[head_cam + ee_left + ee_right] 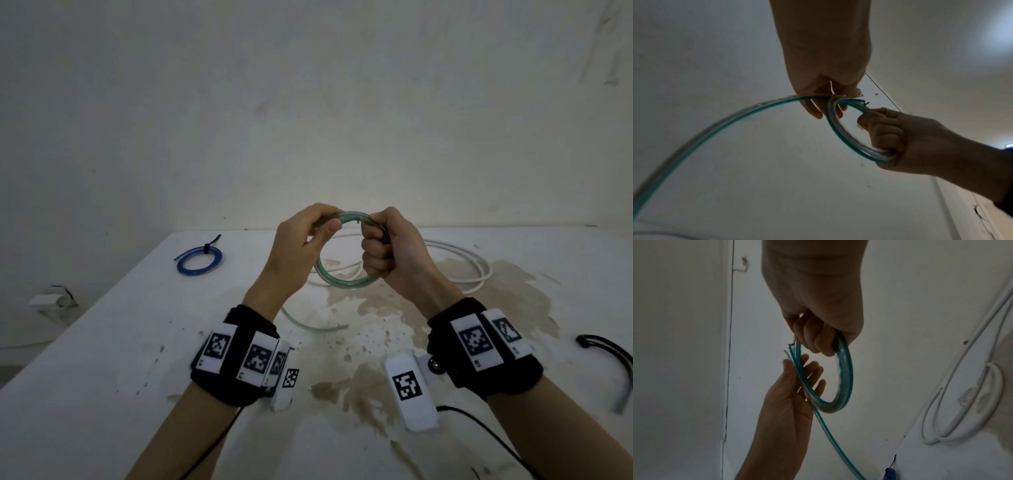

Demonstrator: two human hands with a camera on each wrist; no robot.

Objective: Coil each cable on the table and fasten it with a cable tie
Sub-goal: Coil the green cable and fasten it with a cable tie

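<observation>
A clear green-striped cable (334, 279) is looped into a small coil held up above the table (102, 359). My right hand (383, 246) grips the coil's right side in a fist, seen close in the right wrist view (818, 337). On the coil's upper left, my left hand (310, 228) pinches the cable between thumb and fingers (797, 374). The cable's loose tail (705, 134) hangs down from the left hand and curves onto the table (310, 327). One cut end (790, 345) sticks out near the right hand's fingers.
A blue coil (198, 261) fastened with a black tie (209, 245) lies at the table's far left. A loose white cable (476, 270) sprawls behind my right hand. Black cable ties (603, 346) lie at the right edge. A wall stands behind the stained table.
</observation>
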